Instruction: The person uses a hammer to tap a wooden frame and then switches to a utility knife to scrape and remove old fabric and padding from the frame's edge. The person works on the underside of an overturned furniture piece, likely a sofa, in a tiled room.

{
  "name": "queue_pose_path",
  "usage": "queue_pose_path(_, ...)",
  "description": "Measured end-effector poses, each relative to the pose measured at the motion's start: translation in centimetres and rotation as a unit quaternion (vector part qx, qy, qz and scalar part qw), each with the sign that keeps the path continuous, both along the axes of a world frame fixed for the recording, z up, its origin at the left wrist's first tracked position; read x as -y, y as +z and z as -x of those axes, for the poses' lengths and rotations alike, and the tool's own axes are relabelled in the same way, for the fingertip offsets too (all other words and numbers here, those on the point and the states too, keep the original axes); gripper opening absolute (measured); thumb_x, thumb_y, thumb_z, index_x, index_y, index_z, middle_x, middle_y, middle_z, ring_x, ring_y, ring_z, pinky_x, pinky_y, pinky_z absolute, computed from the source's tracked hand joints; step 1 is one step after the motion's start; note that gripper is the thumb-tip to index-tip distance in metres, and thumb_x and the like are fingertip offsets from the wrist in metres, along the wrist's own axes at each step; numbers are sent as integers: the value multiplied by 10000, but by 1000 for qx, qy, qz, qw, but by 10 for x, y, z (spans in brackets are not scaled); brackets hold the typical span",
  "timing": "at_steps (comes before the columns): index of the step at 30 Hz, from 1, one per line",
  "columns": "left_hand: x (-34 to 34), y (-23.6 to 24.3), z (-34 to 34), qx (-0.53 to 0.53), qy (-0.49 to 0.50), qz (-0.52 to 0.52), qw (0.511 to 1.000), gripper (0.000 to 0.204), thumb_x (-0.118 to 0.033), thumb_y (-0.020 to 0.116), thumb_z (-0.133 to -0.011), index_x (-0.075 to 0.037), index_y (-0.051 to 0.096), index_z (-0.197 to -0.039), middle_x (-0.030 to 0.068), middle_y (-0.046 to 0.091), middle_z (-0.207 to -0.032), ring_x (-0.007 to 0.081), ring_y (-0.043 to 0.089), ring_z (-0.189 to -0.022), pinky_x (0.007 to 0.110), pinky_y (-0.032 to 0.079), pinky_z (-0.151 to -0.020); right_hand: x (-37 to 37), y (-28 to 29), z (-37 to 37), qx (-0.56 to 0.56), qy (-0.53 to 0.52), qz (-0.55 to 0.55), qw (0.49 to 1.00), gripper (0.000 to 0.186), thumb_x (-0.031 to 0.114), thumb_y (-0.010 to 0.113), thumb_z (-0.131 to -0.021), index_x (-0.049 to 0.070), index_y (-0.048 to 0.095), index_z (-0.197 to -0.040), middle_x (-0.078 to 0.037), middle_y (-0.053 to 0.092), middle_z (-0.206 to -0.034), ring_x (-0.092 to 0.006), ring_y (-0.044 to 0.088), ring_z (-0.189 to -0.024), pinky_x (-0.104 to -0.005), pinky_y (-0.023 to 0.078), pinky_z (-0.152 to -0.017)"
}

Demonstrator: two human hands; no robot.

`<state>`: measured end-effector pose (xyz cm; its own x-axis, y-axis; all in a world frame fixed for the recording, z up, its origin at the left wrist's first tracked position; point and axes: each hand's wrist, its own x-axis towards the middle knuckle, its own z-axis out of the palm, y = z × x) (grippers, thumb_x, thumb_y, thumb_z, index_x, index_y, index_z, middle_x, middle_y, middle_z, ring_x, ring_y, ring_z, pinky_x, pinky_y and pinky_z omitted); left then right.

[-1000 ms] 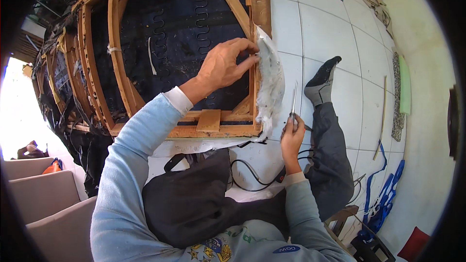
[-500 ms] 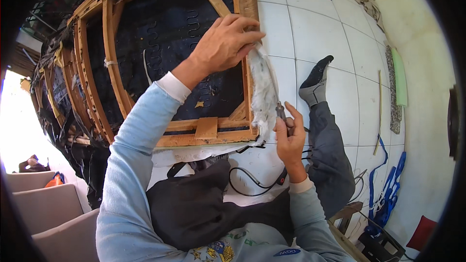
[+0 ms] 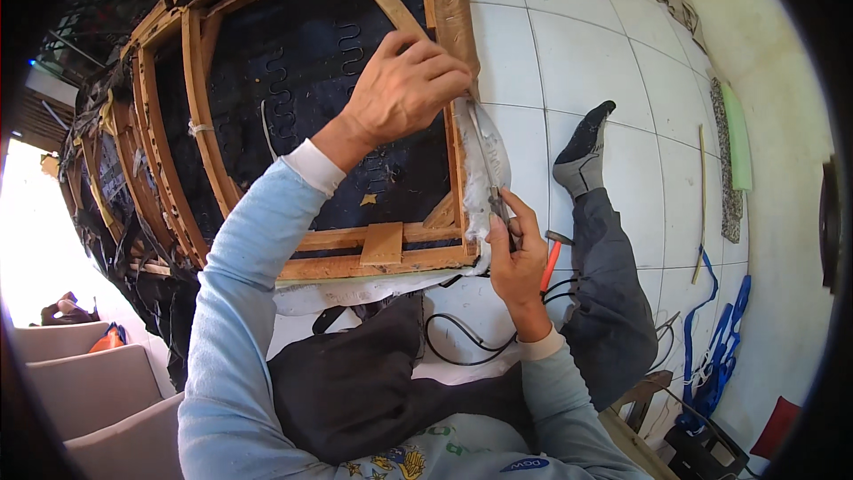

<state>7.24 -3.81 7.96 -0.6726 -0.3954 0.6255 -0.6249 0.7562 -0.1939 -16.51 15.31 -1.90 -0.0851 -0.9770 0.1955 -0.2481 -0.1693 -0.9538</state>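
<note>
A wooden seat frame (image 3: 382, 244) with zigzag springs (image 3: 351, 49) lies in front of me. White padding (image 3: 478, 169) and brown covering (image 3: 453, 13) run along its right rail. My left hand (image 3: 404, 89) is closed in a pinch at that rail, where the brown covering meets the padding; what its fingertips grip is hidden. My right hand (image 3: 520, 258) is closed round a slim grey tool (image 3: 499, 204) at the padding's lower end. A thin, straight length stretches between the tool and my left fingertips; I cannot tell whether it is part of the tool.
A hammer (image 3: 553, 253) with an orange handle lies beside my right hand, close to my outstretched leg (image 3: 604, 276). Black cable (image 3: 453, 338) loops on the tiles below the frame. Blue straps (image 3: 715, 356) lie by the right wall. Grey seats (image 3: 89, 391) stand at lower left.
My right hand has shifted slightly left and down, its tool now against the padding. My left hand has moved slightly left and down. The hammer has come into view.
</note>
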Motion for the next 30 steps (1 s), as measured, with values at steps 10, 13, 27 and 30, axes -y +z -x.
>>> queue_pose_path(10, -13, -17, 1, -33, 23, 12, 999, 277, -173, 828, -851, -228, 795, -1120, -108, 768, -1195, 156, 656, -1108, 430, 437, -1073, 30, 6, -27, -5, -36, 40, 999, 400, 53, 684, -1070, -24, 674, -1462, -271, 785, -1297, -392, 811, -1131, -424, 627, -955)
queue_pose_path(13, -15, -15, 6, -51, 9, 1, 999, 282, -127, 890, -856, -203, 777, -1103, -94, 782, -1173, 167, 662, -1047, 423, 425, -1052, 41, -1, -30, -42, -56, 110, 991, 398, 49, 683, -1072, -30, 673, -1461, -275, 782, -1300, -406, 806, -1140, -434, 627, -960)
queue_pose_path(27, -17, -15, 8, -67, -6, -42, 997, 243, -110, 869, -890, -163, 769, -1105, -56, 809, -1169, 187, 695, -1028, 414, 466, -1016, 61, -14, -22, -28, -32, 149, 988, 397, 88, 655, -1133, -38, 643, -1509, -161, 815, -1137, -148, 738, -906, -307, 584, -816)
queue_pose_path(30, -20, -15, 3, -60, -1, -54, 997, 241, -97, 858, -898, -152, 756, -1110, -46, 813, -1172, 194, 703, -1032, 417, 471, -1017, 47, -2, -35, 4, -45, 44, 998, 392, 73, 675, -1096, -52, 669, -1468, -250, 801, -1257, -338, 796, -1114, -400, 611, -953)
